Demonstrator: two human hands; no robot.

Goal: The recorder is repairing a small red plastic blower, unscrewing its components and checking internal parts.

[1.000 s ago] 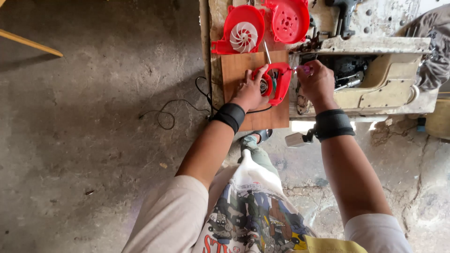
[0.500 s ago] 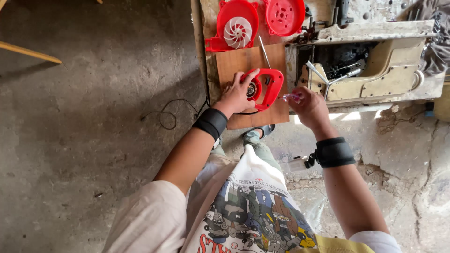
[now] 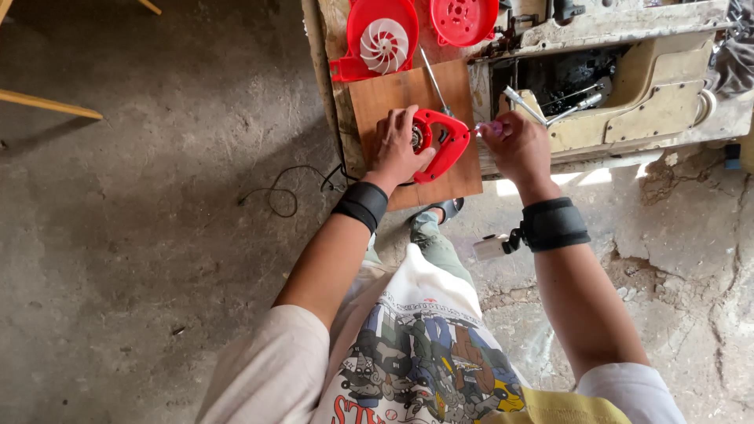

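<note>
Red fan housing lies beyond left hand.

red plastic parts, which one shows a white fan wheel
The red housing at the far left of the bench, beyond the wooden board. The round red cover beside it and the piece under the left hand show none.

Left hand hides the red housing's middle.

A rough repair workshop, seen from above.

The floor was bare, cracked concrete, stained and dusty. A battered, paint-chipped workbench held an opened compartment of dark tools, a wooden board, loose red plastic fan housings and a screwdriver. A thin black wire trailed across the floor.
</note>
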